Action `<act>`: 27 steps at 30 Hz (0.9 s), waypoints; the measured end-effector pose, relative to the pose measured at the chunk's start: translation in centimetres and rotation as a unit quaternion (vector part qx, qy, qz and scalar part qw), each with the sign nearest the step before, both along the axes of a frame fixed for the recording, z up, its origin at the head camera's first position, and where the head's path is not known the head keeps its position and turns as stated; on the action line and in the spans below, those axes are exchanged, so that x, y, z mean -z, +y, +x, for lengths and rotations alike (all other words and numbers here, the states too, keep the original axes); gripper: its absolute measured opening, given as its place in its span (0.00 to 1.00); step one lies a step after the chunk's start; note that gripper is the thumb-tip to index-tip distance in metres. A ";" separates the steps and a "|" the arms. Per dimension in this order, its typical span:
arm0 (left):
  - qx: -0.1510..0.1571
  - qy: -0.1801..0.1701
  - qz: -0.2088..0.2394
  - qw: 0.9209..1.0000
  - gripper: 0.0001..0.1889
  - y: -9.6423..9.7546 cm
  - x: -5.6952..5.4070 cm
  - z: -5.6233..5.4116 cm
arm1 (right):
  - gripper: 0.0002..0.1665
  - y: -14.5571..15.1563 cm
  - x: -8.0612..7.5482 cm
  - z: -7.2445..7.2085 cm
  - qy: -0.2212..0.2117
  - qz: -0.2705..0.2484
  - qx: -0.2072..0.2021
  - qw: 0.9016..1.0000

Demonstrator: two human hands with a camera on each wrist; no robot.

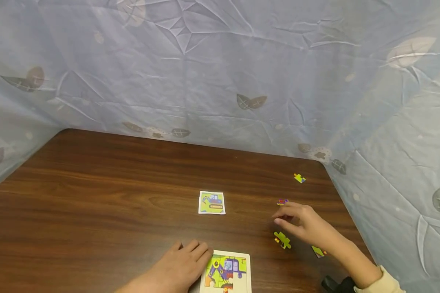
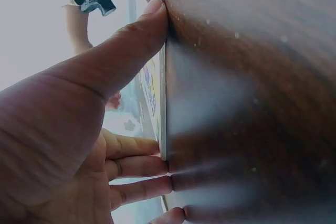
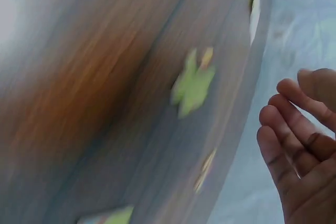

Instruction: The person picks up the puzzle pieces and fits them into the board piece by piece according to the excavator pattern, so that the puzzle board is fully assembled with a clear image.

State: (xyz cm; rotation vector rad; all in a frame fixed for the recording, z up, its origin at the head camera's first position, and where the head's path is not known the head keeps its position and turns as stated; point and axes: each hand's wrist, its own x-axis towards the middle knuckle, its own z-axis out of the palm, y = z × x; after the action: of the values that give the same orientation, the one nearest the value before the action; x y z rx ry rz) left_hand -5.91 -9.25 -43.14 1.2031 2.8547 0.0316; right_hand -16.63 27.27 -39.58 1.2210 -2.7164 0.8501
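Note:
A white-framed jigsaw board, partly filled with a purple digger picture, lies at the near edge of the head view, which cuts it off. My left hand rests on the wood beside it, fingers against its left side. In the left wrist view the thumb and the fingertips touch the board's edge far apart. Over the right part of the table hovers my right hand, loosely bent and holding nothing. Near it lie a green puzzle piece, a purple-red piece and another green piece.
A small picture card showing a digger lies beyond the board. Farther back on the right is a yellow-green piece. Pale leaf-print cloth hangs around the brown wooden table.

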 end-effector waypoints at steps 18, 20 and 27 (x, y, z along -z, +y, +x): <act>0.001 0.004 0.007 1.000 0.55 -0.1 -0.2 0.1 | 0.22 5.2 2.5 -6.2 -0.048 0.108 0.114 0.986; 0.004 0.013 0.004 1.000 0.55 -0.2 -0.1 0.2 | 0.18 4.9 2.5 -6.4 -0.047 0.102 0.107 0.988; 0.008 0.019 0.008 1.000 0.54 -0.2 0.0 0.1 | 0.15 4.9 2.7 -6.7 -0.049 0.097 0.116 0.987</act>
State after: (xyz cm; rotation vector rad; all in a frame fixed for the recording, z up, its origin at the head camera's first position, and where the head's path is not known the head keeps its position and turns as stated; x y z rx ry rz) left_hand -5.77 -9.40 -43.12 1.2436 2.8829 0.0310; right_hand -23.31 32.15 -42.27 0.8830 -3.0023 0.6472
